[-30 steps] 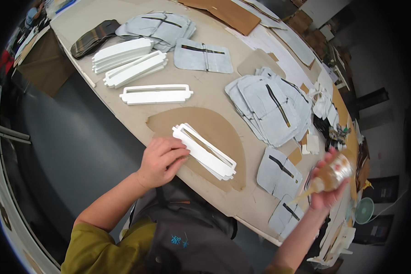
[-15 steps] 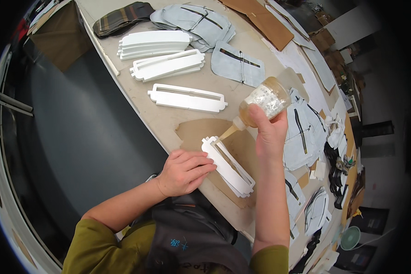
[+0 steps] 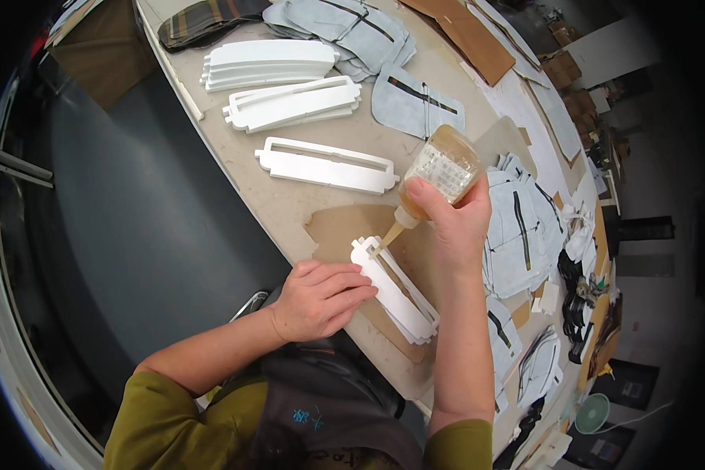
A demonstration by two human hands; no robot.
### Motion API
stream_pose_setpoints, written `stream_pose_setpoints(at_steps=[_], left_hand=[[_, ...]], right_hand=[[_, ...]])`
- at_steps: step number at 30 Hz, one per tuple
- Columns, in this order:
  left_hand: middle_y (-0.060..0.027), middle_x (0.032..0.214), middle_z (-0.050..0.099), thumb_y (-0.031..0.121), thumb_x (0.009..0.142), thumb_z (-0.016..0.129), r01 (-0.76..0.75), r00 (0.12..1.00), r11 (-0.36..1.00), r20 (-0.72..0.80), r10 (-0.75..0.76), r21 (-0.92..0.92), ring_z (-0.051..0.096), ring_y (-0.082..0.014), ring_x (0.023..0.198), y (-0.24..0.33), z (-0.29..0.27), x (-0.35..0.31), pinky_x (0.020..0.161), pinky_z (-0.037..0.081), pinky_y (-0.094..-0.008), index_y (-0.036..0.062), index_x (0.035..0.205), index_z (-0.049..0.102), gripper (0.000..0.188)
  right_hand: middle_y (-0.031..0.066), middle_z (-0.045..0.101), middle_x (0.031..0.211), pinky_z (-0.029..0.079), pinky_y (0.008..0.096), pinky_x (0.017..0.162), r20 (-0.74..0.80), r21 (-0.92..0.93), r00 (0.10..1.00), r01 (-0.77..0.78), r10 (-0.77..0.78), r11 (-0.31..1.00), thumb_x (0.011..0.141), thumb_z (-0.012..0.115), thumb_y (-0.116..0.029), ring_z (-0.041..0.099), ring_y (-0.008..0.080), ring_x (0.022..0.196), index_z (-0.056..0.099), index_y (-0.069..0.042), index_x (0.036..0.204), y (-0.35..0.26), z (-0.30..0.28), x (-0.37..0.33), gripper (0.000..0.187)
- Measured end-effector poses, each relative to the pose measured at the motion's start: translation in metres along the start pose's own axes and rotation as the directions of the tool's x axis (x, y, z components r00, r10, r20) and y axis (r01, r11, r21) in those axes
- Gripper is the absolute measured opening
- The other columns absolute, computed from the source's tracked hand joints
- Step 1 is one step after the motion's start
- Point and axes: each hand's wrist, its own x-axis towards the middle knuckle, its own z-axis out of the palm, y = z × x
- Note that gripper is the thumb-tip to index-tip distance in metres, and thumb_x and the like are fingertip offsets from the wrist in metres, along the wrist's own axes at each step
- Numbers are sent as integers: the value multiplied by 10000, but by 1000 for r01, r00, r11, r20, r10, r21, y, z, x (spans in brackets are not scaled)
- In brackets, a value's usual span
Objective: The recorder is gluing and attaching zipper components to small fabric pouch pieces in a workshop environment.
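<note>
A squeeze bottle of amber glue [image 3: 440, 166] is tipped nozzle-down, with my right hand [image 3: 460, 221] wrapped around it. Its pointed tip meets the far end of the top piece in a small stack of white slotted frames [image 3: 393, 296]. That stack lies at a slant on a stained brown cardboard sheet [image 3: 338, 225]. From the left, my left hand [image 3: 321, 299] holds the stack's near edge, fingers close together with their tips on the white surface. The left thumb is hidden.
Beyond my hands lie one white slotted frame [image 3: 327, 166] and two stacks of the same kind, a nearer stack [image 3: 294, 106] and a farther stack [image 3: 268, 64]. Pale blue fabric panels [image 3: 517, 235] with black zippers cover the right side. The table's edge [image 3: 235, 188] runs diagonally along the left.
The bottle's nozzle has shifted slightly along the top frame's end, and the bottle has tilted a little more upright. My left hand keeps its place on the stack. The whole view has shifted slightly.
</note>
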Motion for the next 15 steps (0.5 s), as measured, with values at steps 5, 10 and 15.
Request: stream_pose_setpoints(at_steps=[5,10,15], left_hand=[[81,1099,706,118,786,713,-6,1000,1000,7,6,2,643,-125,1077,-1,1,0,863,376,-311,212,1093,734,322],[79,1101,706,117,782,713,-2,1000,1000,9,2,-2,643,-127,1078,0,0,0,869,371,-311,212,1083,734,317],[71,1110,707,99,769,705,-8,1000,1000,20,8,7,647,-132,1076,-1,1,-1,862,363,-314,205,1081,736,331]], right_hand=[[97,660,1067,575,296,789,-18,66,999,35,-34,997,780,855,-83,674,151,914,510,-2,1197,5,5,3,548],[101,664,1069,573,294,793,-16,67,999,28,-27,997,778,862,-111,677,156,925,515,4,1200,5,5,4,558],[109,679,1060,571,299,795,-4,-9,1000,16,-16,1000,758,882,-160,685,159,914,533,6,1198,10,-11,1,586]])
